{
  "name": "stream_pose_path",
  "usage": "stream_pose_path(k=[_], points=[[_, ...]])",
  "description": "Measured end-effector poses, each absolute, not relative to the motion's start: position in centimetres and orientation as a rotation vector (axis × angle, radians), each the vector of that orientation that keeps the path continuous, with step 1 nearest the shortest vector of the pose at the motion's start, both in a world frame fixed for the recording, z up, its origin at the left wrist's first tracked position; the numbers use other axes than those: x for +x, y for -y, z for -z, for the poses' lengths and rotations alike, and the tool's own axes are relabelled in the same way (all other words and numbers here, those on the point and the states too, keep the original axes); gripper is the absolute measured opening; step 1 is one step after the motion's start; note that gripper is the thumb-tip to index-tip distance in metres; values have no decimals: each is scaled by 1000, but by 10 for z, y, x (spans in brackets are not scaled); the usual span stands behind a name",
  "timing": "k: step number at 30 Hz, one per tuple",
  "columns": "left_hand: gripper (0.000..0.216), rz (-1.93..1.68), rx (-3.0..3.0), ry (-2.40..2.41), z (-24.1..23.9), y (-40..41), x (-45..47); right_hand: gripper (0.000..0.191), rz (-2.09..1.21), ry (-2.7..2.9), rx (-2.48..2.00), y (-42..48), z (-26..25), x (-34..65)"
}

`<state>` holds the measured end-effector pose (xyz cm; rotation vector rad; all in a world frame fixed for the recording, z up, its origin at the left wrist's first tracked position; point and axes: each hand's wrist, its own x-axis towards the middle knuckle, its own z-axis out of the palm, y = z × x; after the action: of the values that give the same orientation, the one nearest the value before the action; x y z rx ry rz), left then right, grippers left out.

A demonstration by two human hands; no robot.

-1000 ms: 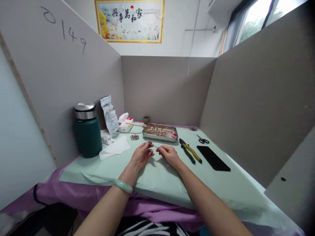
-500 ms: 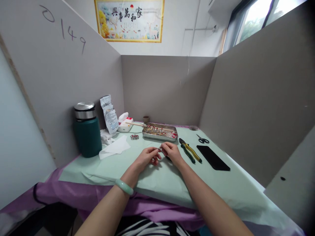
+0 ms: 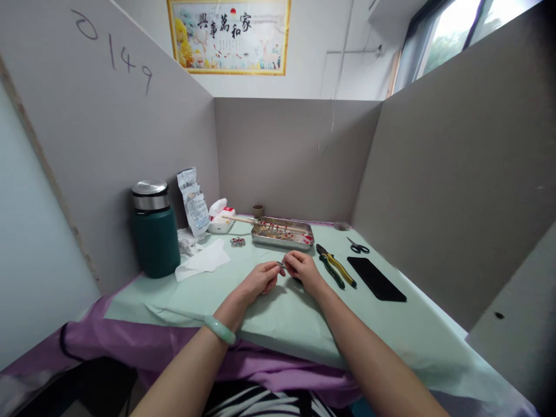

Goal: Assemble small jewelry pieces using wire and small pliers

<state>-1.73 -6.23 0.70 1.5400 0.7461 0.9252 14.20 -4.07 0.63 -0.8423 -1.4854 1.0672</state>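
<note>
A pale green worktop (image 3: 195,307) filled a grey-walled booth. A dark green bottle (image 3: 155,243) stood upright at its left edge. Near the middle of the far edge sat a shallow metal tray (image 3: 282,245) of red and gold-coloured beads. A flat black slab (image 3: 377,279) lay near the right edge. Over the middle of the worktop, between its near edge and the tray, two bare hands met: the left hand (image 3: 262,278), thumb and forefinger pinched together, and the right hand (image 3: 300,268), fingertips closed against the same tiny item. Pliers (image 3: 336,269) lay just right of the hands; scissors (image 3: 358,248) lay towards the far right corner. A small red-and-silver cluster (image 3: 237,242) rested left of the tray, perhaps a part already made. Smallest was the silvery piece (image 3: 281,264) between the fingertips, its detail too fine to read; it seemed unfinished, with many beads unused.
</note>
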Motion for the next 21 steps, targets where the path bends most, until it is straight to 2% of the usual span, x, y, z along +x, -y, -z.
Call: stream_pose_path(k=[6, 15, 21], points=[[33, -930, 1551, -737, -4, 60, -18, 36, -1108, 1516, -841, 43, -8, 140], [46, -944, 1478, -775, -5, 60, -16, 34, -969, 1413, -893, 36, -4, 141], [33, -990, 1440, -735, -6, 62, -16, 36, -954, 1430, -911, 32, -1, 143]])
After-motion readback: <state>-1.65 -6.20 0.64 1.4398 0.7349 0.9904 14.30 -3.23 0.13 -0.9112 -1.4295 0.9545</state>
